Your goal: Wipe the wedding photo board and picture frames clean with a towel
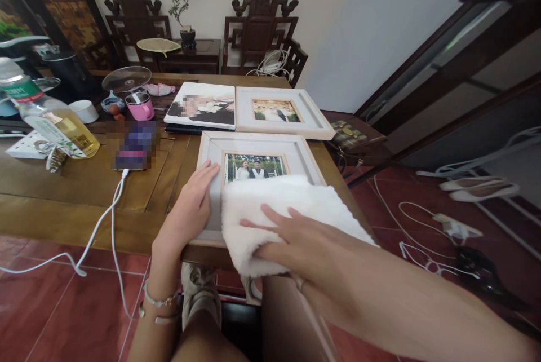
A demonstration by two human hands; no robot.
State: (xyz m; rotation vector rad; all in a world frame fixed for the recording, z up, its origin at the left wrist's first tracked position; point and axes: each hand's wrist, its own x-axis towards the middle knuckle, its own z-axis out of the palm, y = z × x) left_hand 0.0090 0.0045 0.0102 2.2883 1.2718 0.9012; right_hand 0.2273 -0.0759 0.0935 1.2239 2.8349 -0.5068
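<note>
A light wooden picture frame (pixel 209 153) lies at the table's near edge, with a wide pale mat around a photo (pixel 256 167) of two people. My left hand (pixel 192 204) grips the frame's left side, fingers over the rim. Across the lower part of the frame spreads a fluffy white cloth (pixel 296 198), hiding the bottom of the photo. My right hand (pixel 291 241) presses on this cloth and holds it, fingers spread on top and the thumb side at its folded near edge.
Behind lie a second picture frame (pixel 310 108) and a white-covered photo album (pixel 203 102). To the left are a charging phone (pixel 135 145), its white cable (pixel 113 210), a pink mug (pixel 140 107) and a bottle (pixel 63 119) of yellow liquid. A power strip (pixel 456 226) rests on the red floor.
</note>
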